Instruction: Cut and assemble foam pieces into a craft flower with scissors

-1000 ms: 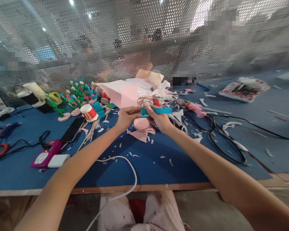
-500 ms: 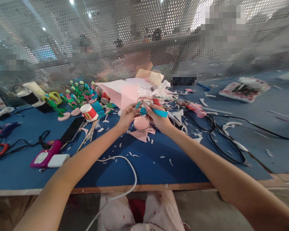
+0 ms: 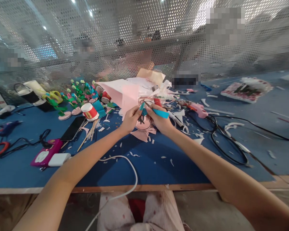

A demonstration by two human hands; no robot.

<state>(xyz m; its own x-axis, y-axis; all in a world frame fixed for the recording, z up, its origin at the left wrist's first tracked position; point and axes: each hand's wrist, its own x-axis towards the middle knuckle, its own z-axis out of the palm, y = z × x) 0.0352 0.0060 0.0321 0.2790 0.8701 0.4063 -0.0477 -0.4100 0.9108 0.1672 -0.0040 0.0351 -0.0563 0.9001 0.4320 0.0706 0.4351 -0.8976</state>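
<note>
Close together over the middle of the table, my two hands work at blue paper. My left hand (image 3: pixel 131 118) pinches a small blue piece of paper (image 3: pixel 142 106) between thumb and fingertips. A blue paper strip (image 3: pixel 161 113) lies in my right hand (image 3: pixel 159 121), its long end sticking out past the knuckles. A thin dark tip shows by the right fingertips; its kind is unclear. Just below the hands is a round pink disc (image 3: pixel 145 124) with a small dark shape in front of it, on pink paper scraps (image 3: pixel 140 135).
Left are paper flowers (image 3: pixel 80 91), a red-and-white paper cup (image 3: pixel 89 111), sticks (image 3: pixel 89 136), a phone (image 3: pixel 73 129) and a magenta device (image 3: pixel 46 154). Right, a pink glue gun (image 3: pixel 198 110) trails a black cable (image 3: pixel 215 144). Pink paper sheets (image 3: pixel 130 98) stand behind my hands.
My left hand has turned slightly and moved right, closer to my right hand. The small blue piece has shifted with it, and a dark shape now shows below the fingers.
</note>
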